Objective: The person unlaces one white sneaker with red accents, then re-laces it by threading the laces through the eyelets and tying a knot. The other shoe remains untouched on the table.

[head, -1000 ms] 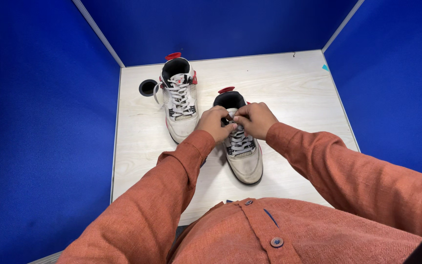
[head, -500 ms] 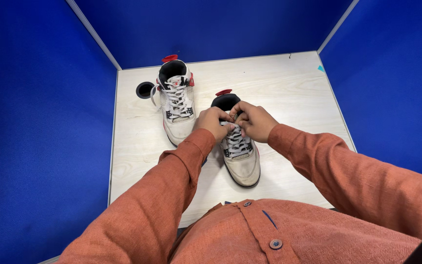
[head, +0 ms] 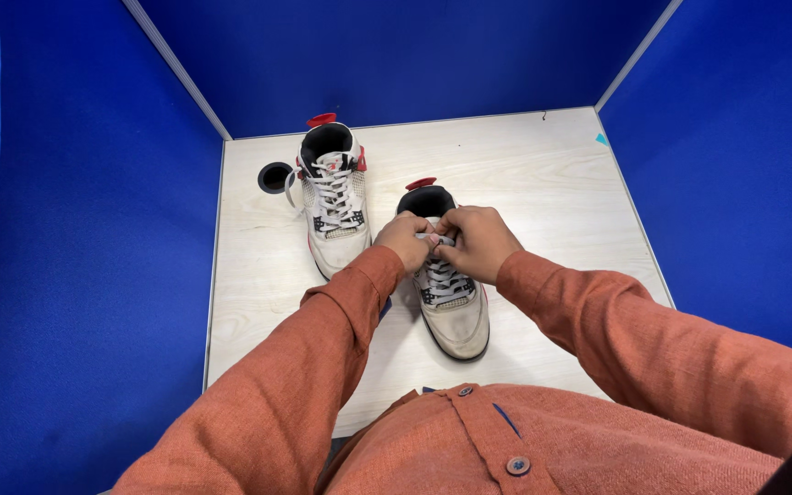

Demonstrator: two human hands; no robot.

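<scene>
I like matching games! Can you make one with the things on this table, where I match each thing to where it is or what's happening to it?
Things:
1. Grey-white high-top sneaker with a black collar nearer the person
2. Matching grey-white sneaker farther away
3. Round dark hole in the pale wooden tabletop
4. Small teal tape scrap

Places or states:
A. Beside the blue wall at the table's right edge
B. Standing alone, no hand on it
C. Laces pinched by the left hand and right hand
D. Just left of the farther sneaker

Pairs: 1-C, 2-B, 3-D, 4-A
</scene>
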